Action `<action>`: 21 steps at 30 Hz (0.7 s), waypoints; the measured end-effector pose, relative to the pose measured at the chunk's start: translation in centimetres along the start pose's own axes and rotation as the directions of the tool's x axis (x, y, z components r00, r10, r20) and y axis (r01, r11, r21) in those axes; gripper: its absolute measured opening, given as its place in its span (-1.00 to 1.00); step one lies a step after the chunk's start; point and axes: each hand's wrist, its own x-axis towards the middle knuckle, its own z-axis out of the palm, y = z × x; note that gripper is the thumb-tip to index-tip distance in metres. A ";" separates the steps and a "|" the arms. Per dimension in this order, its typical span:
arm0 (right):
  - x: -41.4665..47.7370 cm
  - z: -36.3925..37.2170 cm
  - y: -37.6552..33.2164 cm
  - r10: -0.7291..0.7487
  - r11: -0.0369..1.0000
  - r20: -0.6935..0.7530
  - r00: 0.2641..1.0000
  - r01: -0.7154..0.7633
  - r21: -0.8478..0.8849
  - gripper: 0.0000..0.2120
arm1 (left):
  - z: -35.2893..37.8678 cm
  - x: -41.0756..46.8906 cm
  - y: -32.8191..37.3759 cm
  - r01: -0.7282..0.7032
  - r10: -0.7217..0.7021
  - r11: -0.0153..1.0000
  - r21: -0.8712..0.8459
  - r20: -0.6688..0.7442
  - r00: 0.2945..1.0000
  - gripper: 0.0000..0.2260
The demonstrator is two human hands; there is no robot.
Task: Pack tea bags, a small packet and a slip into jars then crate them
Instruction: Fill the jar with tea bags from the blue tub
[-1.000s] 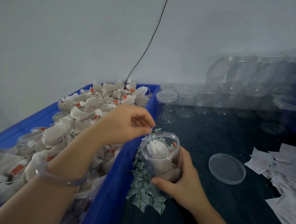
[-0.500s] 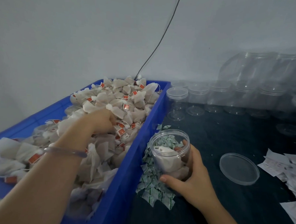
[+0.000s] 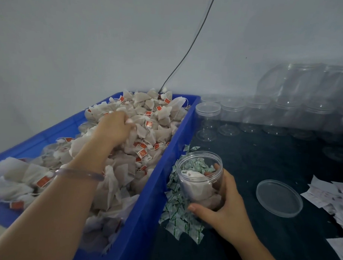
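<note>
Several papery tea bags [image 3: 157, 127] clutched by left hand [image 3: 114, 128] fingers; right hand [image 3: 229, 208] wraps clear round jar [image 3: 199, 176].

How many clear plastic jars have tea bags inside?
1: the open clear plastic jar held by the right hand, beside the blue plastic crate. Lidded jars behind look empty.

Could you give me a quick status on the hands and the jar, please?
Left hand grabbing tea bags in the bin. Right hand holds the open jar, partly filled. Lid lies aside.
</note>
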 end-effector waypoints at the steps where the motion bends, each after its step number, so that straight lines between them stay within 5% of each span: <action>1: 0.0 0.0 0.0 -0.002 1.000 0.001 1.000 0.002 -0.001 -0.19 | -0.5 -0.2 0.4 -0.021 0.016 0.992 -0.127 -0.042 0.999 -0.89; 3: 0.0 0.1 0.0 0.003 1.000 0.005 1.000 -0.003 0.003 -0.19 | -1.4 -0.9 1.9 -0.035 0.012 0.882 -0.469 -0.053 0.999 -0.90; 5: 0.0 0.1 0.1 0.002 1.000 0.006 1.000 -0.002 0.001 -0.18 | -2.2 -2.2 3.7 -0.011 0.038 0.658 -0.753 0.018 0.999 -0.94; 8: 0.0 0.0 0.3 0.001 1.000 0.004 1.000 -0.001 -0.010 -0.16 | -2.6 -4.4 6.2 -0.020 0.239 0.494 -0.869 0.113 0.964 -0.94; 11: 0.1 0.0 0.3 0.000 1.000 -0.007 1.000 -0.001 -0.017 -0.16 | -1.9 -6.3 8.0 -0.164 0.494 0.549 -0.819 0.160 0.855 -0.90; 13: 0.1 -0.1 0.3 0.009 1.000 -0.009 1.000 -0.010 -0.010 -0.16 | -0.9 -7.2 8.8 -0.426 0.643 0.684 -0.593 0.213 0.736 -0.89; 16: 0.0 -0.1 0.3 0.021 1.000 -0.002 1.000 -0.021 -0.018 -0.13 | 0.2 -7.7 9.7 -0.644 0.730 0.683 -0.344 0.301 0.614 -0.87; 18: -0.1 -0.1 0.3 0.025 0.999 -0.010 1.000 -0.026 -0.023 -0.13 | 0.3 -7.0 9.6 -0.600 0.719 0.685 -0.413 0.249 0.649 -0.89; 21: -0.1 -0.2 0.4 0.035 0.999 -0.011 0.999 -0.035 -0.021 -0.12 | 0.7 -3.8 6.7 -0.434 0.486 0.841 -0.324 0.097 0.869 -0.81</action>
